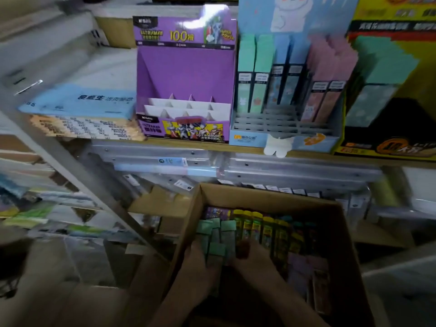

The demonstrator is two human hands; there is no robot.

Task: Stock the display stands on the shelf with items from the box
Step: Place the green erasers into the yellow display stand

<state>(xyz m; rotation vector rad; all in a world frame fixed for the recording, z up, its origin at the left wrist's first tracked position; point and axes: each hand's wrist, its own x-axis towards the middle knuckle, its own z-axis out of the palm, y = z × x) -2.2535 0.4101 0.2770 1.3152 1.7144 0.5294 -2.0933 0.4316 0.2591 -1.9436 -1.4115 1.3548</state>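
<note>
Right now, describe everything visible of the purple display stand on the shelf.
The purple display stand looks like printed cardboard and stands upright on the shelf. Its tall header shows "100" in yellow; the front panel carries cartoon heroes. White stepped dividers form slots, all empty. A flat blue pack lies at its left, the light-blue stand close at its right.

Empty purple stand (186,72), box (271,197) w/ packs (227,228)
</note>
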